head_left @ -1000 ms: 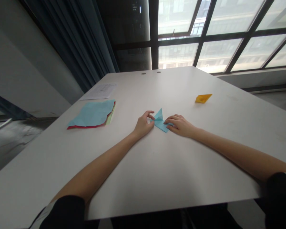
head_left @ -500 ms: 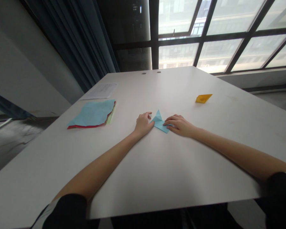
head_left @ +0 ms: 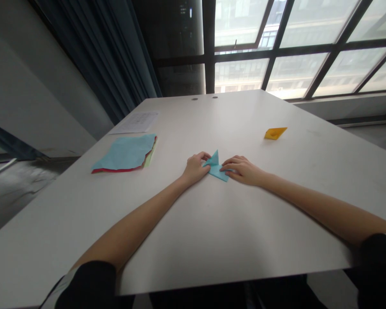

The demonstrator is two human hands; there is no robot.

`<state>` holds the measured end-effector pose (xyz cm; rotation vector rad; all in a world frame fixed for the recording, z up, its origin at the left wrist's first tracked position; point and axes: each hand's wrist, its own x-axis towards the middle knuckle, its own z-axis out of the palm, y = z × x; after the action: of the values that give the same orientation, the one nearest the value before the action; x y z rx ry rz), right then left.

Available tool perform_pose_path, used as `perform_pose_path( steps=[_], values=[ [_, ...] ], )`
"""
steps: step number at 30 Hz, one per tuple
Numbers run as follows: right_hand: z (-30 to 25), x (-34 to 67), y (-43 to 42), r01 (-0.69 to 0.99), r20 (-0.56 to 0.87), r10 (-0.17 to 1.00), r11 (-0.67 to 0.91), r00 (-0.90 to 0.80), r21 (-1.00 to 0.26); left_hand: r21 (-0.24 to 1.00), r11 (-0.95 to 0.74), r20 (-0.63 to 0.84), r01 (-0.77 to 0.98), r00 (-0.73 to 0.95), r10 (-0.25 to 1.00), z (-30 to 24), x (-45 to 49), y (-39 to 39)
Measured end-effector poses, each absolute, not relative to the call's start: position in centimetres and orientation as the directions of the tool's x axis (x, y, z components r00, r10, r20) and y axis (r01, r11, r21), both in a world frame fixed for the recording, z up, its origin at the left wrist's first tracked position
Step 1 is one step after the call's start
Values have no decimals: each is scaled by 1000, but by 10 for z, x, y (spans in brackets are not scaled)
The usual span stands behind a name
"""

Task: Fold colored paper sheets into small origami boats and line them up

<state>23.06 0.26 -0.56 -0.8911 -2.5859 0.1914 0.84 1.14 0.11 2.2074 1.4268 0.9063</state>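
Observation:
A small folded piece of light blue paper (head_left: 216,167) lies on the white table (head_left: 212,223), with one pointed flap standing up. My left hand (head_left: 194,168) is at its left edge, fingers curled and pinching the raised flap. My right hand (head_left: 242,170) rests on the paper's right part, fingertips pressing it flat against the table.
A stack of coloured paper sheets (head_left: 125,153), blue on top, lies at the left. Beyond it is a white printed sheet (head_left: 136,122). A folded orange paper shape (head_left: 275,132) sits at the right. Large windows (head_left: 292,47) and a dark curtain (head_left: 106,56) stand behind the table.
My left fingers have closed in on the blue paper's raised flap, which has tilted and sits lower. My right hand has stayed pressed on the paper.

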Motion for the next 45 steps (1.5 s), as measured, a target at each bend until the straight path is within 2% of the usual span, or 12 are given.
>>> perform_pose_path(
  steps=[2,5,10,14,19,27,33,41,45],
  values=[
    [-5,230,2,581,326,632,775,-703,-249,566,-492,364,661,334,869,0,9,11],
    [-6,229,2,606,334,653,756,-680,-247,445,-578,401,684,425,812,-2,11,8],
    [-6,228,1,651,337,706,707,-623,-277,224,-678,407,700,564,718,0,12,2],
    [-6,227,0,666,338,723,689,-602,-286,136,-727,390,673,638,664,0,10,-2],
    [-5,228,0,627,342,675,736,-654,-254,144,-750,374,645,667,645,0,10,-2],
    [-4,228,1,497,379,555,832,-741,-247,293,-755,340,587,674,656,-3,12,-1],
    [-5,229,1,414,414,493,869,-765,-270,248,-784,337,569,708,621,-7,13,2],
    [-1,229,-5,267,433,392,909,-812,-322,208,-762,274,614,711,648,-4,15,2],
    [0,228,-7,243,432,385,906,-815,-348,202,-755,252,624,712,656,-1,16,1]
  ],
)
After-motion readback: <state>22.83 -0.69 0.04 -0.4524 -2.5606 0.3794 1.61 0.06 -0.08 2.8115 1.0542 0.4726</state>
